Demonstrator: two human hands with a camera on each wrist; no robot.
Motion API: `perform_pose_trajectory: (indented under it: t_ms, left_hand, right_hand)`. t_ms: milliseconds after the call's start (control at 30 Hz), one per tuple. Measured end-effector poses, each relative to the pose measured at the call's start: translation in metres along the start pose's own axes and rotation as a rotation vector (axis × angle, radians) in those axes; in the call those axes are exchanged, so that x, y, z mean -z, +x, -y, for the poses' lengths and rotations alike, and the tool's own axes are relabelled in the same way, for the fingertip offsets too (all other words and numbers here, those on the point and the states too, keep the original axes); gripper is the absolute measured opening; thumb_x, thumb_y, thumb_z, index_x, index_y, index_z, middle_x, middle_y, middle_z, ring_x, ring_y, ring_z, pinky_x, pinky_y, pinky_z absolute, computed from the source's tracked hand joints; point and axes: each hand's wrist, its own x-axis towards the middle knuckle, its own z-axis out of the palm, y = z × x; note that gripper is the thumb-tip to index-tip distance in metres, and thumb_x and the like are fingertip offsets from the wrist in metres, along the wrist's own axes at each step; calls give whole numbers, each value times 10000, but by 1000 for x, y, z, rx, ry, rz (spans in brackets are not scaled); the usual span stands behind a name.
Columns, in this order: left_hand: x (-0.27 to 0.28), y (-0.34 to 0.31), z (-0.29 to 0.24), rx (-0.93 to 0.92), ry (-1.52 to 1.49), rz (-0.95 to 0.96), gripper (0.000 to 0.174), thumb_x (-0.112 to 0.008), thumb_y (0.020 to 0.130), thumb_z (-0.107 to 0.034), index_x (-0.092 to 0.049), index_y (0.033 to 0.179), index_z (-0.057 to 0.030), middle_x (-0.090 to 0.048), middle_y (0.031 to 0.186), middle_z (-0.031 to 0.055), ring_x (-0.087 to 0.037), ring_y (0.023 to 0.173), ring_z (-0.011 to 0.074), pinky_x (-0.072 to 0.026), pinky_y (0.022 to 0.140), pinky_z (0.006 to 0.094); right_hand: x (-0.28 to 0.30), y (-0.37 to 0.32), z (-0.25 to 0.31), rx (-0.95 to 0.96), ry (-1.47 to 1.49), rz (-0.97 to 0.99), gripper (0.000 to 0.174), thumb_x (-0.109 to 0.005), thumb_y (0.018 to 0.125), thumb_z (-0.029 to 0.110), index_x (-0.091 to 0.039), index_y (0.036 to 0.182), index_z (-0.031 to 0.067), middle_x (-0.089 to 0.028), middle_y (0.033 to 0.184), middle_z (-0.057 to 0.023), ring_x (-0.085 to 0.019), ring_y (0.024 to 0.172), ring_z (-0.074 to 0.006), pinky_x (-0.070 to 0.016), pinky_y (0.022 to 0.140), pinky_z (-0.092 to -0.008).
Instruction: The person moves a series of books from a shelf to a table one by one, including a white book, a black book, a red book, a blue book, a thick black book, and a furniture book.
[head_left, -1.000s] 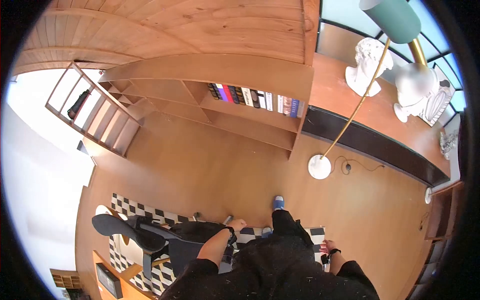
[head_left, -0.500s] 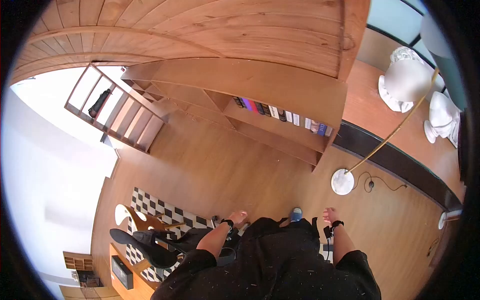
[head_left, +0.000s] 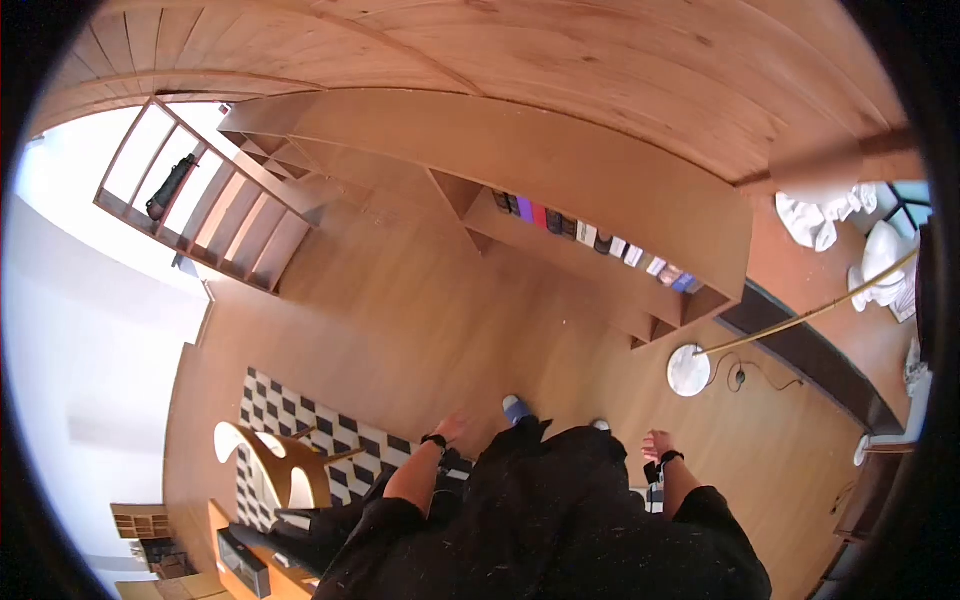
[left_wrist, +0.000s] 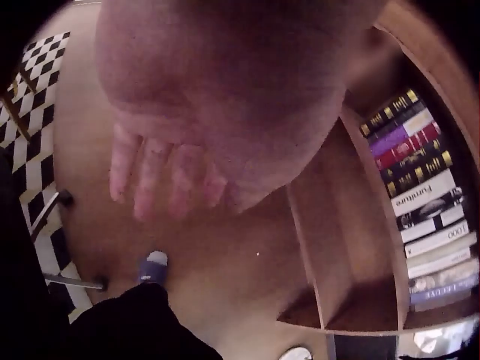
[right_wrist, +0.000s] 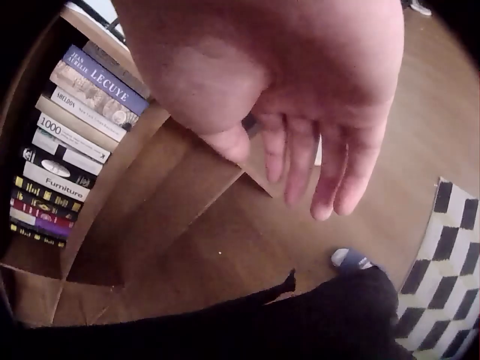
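Note:
My left hand [head_left: 453, 427] hangs at my side, its fingers [left_wrist: 154, 169] loosely extended with nothing held in the left wrist view. On the other side, my right hand [head_left: 657, 445] is likewise free of any object; the right wrist view shows its fingers [right_wrist: 300, 161] hanging relaxed. Ahead of me a long wooden bookshelf [head_left: 600, 155] holds a row of books [right_wrist: 67, 150] with purple, red, black and white spines. Both hands are well apart from the shelf in the head view. A blue slipper [head_left: 516, 409] shows on one foot, stepping forward on the wooden floor.
A floor lamp's round white base [head_left: 689, 370] and its cord stand to the right, below a counter with white busts [head_left: 810, 220]. A chair [head_left: 275, 465] sits on the checkered rug [head_left: 350, 440] at left, near a wooden desk [head_left: 225, 520]. An open rack [head_left: 240, 230] stands far left.
The view has moved forward past the black chair and closer to the bookshelf. The feet have changed position in stride. Both hands stay empty at the sides.

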Motion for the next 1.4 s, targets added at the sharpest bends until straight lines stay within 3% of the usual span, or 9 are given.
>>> perform_pose_trajectory:
  t_ms: [100, 200, 267, 667, 733, 800, 1067, 1200, 1400]
  left_hand:
    - [13, 8, 79, -32, 198, 29, 275, -447, 842, -258, -594, 969, -64, -599, 1012, 121, -547, 985, 297, -439, 847, 399]
    - [24, 9, 115, -734, 1028, -571, 250, -485, 797, -221, -602, 968, -81, -594, 1039, 93, -557, 984, 269, -466, 815, 390]
    - [52, 0, 65, -329, 1353, 296, 249, -528, 742, -196, -615, 947, -87, -592, 1047, 77, -569, 959, 268, -486, 774, 384]
    - [117, 66, 47, -731, 1368, 5, 249, -556, 732, -279, -603, 917, -118, -581, 1059, 40, -479, 1090, 219, -361, 950, 375]
    - [142, 81, -2, 53, 58, 175, 246, -572, 761, -262, -604, 927, -83, -573, 1079, 86, -494, 1061, 244, -398, 907, 367]
    - [170, 124, -1, -442, 979, 230, 256, -569, 798, -267, -588, 943, -57, -573, 1066, 119, -524, 1010, 252, -433, 850, 358]
    - [228, 221, -163, -118, 145, -5, 303, -498, 886, -228, -467, 1144, -73, -555, 906, 50, -553, 805, 185, -471, 719, 314]
    - [233, 286, -228, -359, 178, 20, 446, -486, 876, -278, -452, 1185, 41, -453, 1244, 177, -311, 1237, 333, -258, 1035, 384]
    - [245, 313, -374, -662, 289, -490, 449, -450, 884, -304, -443, 1214, 0, -417, 1296, 172, -350, 1217, 338, -262, 1022, 388]
  right_hand:
    - [-44, -27, 16, 40, -129, -85, 314, -466, 860, 327, -472, 1087, 111, -600, 924, -106, -586, 595, -258, -496, 532, -398]
    - [-75, -46, 32, 92, -173, -34, 326, -505, 837, 350, -491, 1058, 111, -597, 910, -87, -600, 670, -252, -513, 599, -376]
    - [-98, -53, 55, 178, -183, 33, 302, -501, 850, 324, -498, 1058, 105, -602, 913, -88, -610, 637, -233, -520, 576, -345]
    - [-137, -18, 135, 55, -154, -16, 282, -508, 847, 316, -488, 1056, 127, -601, 861, -61, -572, 555, -198, -491, 508, -340]
    - [-142, 9, 135, 76, -131, -16, 341, -514, 835, 391, -502, 1035, 115, -571, 786, -50, -555, 610, -211, -495, 593, -365]
    - [-156, 19, 154, 182, -79, 58, 318, -495, 848, 383, -522, 1020, 118, -591, 820, -47, -569, 616, -195, -496, 582, -352]
    - [-200, -23, 187, 299, -3, 16, 310, -500, 851, 341, -522, 1050, 105, -606, 866, -64, -588, 614, -172, -498, 557, -298]
    - [-197, -19, 161, 230, 113, -95, 302, -509, 842, 321, -516, 1046, 99, -604, 874, -62, -578, 596, -171, -491, 539, -305]
    - [-225, -36, 75, 107, 431, -260, 325, -494, 835, 314, -494, 1066, 85, -594, 862, -86, -580, 558, -202, -472, 463, -314]
